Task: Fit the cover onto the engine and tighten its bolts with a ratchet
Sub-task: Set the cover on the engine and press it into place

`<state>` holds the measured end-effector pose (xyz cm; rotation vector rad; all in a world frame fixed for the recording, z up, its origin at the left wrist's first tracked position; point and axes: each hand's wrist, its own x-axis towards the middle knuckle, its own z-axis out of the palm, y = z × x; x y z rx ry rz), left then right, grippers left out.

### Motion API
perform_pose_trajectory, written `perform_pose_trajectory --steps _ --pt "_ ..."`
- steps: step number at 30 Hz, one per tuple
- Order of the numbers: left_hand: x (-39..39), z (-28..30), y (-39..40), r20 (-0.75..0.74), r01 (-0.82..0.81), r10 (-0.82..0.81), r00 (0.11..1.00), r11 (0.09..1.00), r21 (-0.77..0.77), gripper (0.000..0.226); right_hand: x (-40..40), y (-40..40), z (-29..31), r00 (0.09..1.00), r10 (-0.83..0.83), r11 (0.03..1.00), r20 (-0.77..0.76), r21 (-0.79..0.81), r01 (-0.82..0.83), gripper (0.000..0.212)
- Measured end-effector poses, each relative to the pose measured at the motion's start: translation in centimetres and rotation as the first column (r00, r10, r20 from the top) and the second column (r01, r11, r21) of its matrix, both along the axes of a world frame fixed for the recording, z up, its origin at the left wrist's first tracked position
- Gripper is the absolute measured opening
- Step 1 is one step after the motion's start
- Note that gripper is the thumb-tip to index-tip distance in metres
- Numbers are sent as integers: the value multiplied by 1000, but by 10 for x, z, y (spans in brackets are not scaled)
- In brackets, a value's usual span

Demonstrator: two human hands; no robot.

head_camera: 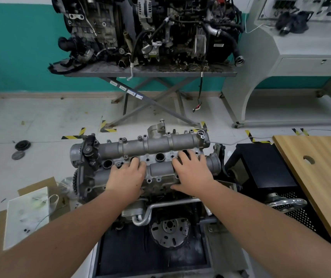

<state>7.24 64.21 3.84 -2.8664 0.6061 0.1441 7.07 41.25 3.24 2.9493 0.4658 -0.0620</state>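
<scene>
Two hands lie flat on one cover (152, 149), which sits atop the engine (160, 197). Left hand (127, 176) and right hand (191, 170) both press down with fingers spread, gripping nothing. Three round wells show between the cover's two tubes; the right hand partly hides a fourth. One second engine (146, 31) stands on a stand (150, 74) behind.

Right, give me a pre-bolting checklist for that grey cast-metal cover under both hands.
1. Grey cast-metal cover sits on the engine: ok.
2. Left hand flat on the cover: ok.
3. Right hand flat on the cover: ok.
4. Cover seated flush all round: cannot tell.
5. Bolts in the edge holes: cannot tell.
6. Ratchet within view: not ok, none seen.
</scene>
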Motion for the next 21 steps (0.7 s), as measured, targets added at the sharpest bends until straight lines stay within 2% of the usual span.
perform_pose_trajectory --steps 8,15,21 --pt "2 -3 1 -9 0 -1 1000 1000 -25 82 2 -3 -1 1000 7 999 -22 50 -6 82" --pt "5 -5 1 -18 -9 8 1000 999 -36 79 9 -9 3 997 42 999 -64 15 -41 84" --pt "3 -4 1 -30 -15 14 999 999 -34 81 5 -7 0 999 9 1000 -53 26 -8 86"
